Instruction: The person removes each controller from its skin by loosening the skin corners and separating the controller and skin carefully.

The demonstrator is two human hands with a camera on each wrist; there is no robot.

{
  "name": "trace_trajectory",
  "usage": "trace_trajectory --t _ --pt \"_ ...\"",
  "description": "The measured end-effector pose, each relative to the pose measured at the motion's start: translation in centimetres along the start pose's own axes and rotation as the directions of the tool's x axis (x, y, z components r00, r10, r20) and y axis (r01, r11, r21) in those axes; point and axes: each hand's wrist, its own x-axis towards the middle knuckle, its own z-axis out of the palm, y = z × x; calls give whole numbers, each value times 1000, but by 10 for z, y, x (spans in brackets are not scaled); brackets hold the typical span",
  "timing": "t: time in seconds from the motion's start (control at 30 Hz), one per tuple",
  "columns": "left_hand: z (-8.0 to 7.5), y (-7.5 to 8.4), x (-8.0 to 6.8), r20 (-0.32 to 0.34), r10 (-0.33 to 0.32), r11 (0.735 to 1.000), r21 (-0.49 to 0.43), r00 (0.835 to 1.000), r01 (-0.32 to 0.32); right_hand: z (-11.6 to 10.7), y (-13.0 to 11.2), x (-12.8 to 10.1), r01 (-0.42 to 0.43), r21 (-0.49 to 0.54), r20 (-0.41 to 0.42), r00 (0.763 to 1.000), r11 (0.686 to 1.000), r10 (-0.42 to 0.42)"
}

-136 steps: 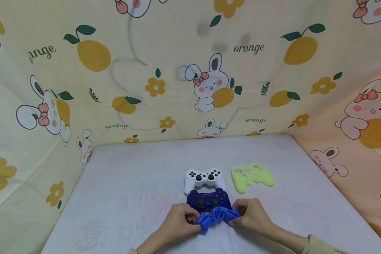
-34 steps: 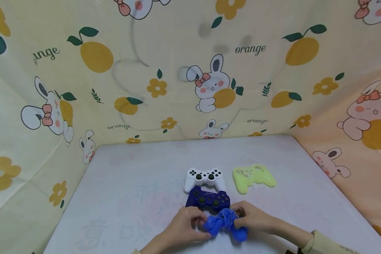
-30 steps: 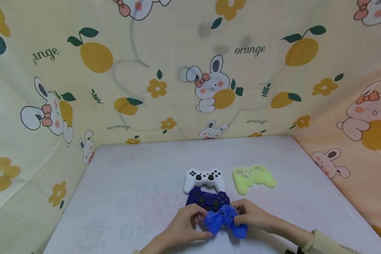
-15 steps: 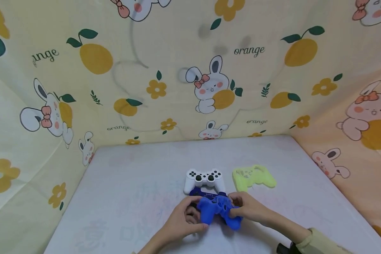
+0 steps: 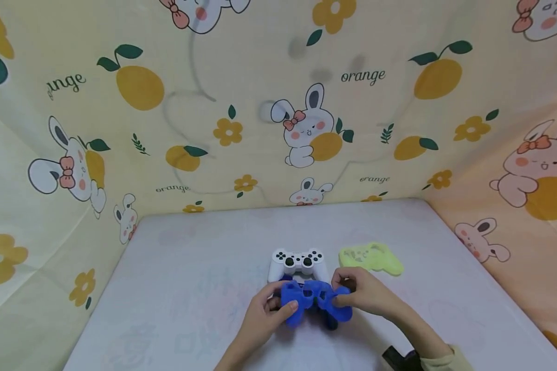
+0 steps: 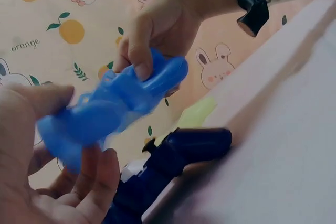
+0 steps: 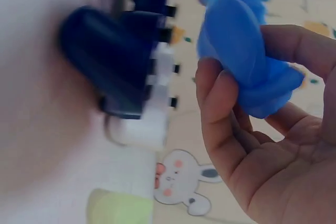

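Note:
Between both hands is a soft blue silicone controller cover (image 5: 291,293), spread to its gamepad shape with button openings showing. The left hand (image 5: 260,315) pinches its left grip, thumb in front. On the other side, the right hand (image 5: 369,291) pinches the right grip. Both wrist views show the cover (image 6: 100,116) raised off the dark blue game controller (image 6: 197,145), apart from it. That controller lies on the table with its sticks up; in the head view the cover hides most of it, leaving one handle (image 5: 330,322) visible.
A white game controller (image 5: 278,265) lies just beyond the dark blue one. To its right is a yellow-green silicone cover (image 5: 381,260), partly behind the right hand. Patterned fabric (image 5: 241,77) walls the back and sides of the white table (image 5: 190,268). A dark wrist device (image 5: 401,359) sits by the right sleeve.
The blue cover was bunched up in front of the dark blue controller; it has unfolded, risen and moved away from me over that controller. Both hands moved with it.

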Motion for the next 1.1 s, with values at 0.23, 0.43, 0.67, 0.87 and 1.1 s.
trace_trajectory --t 0.23,0.43,0.67,0.87,1.1 --pt "4 -1 3 -68 36 999 16 997 -35 -2 -2 -4 1 121 -29 1000 993 2" --pt "-1 -4 6 -105 85 995 54 991 -80 -4 2 -11 -5 236 -16 1000 972 10" --pt "-11 -2 7 -101 104 994 50 989 -99 -7 13 -14 13 240 83 996 971 -34" --pt "-13 -1 7 -119 174 982 100 977 -163 -12 17 -20 59 205 192 976 977 -100" --pt "-14 -3 6 -176 226 969 143 958 -202 -15 14 -27 163 115 259 947 980 -188"
